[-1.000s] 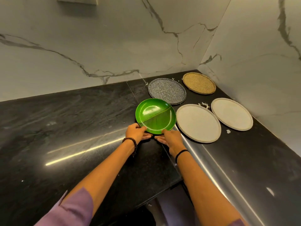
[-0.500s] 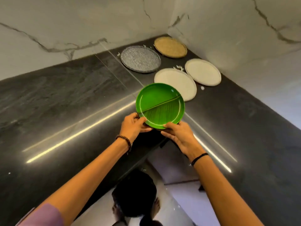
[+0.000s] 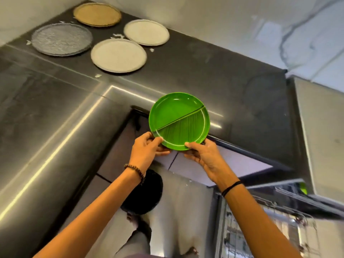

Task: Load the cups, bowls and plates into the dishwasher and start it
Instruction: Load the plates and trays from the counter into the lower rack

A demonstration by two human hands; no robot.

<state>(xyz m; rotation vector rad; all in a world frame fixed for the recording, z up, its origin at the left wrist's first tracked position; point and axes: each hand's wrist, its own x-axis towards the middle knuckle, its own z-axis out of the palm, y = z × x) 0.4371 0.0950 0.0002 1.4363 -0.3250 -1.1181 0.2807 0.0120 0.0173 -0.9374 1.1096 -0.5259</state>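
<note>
While the dark stone counter (image 3: 55, 112) spreads wide above and to the left of the hands, the open dishwasher rack (image 3: 270, 229) sits low to the right of them, below the right forearm. Four plates remain flat on the counter, well apart from the hands toward the far corner: a grey speckled plate (image 3: 61, 39), a tan plate (image 3: 96, 14), and two pale plates (image 3: 118, 55) (image 3: 146, 32). The green divided plate (image 3: 179, 121) is held in the air just past the counter's edge, roughly level. The left hand (image 3: 147, 148) pinches its near rim, thumb on top; the right hand (image 3: 202, 155) grips the near rim just beside it. Both grips sit on one side only, so the far side hangs unsupported: a quick swing toward the rack could likely tip the plate or knock it on the counter edge.
</note>
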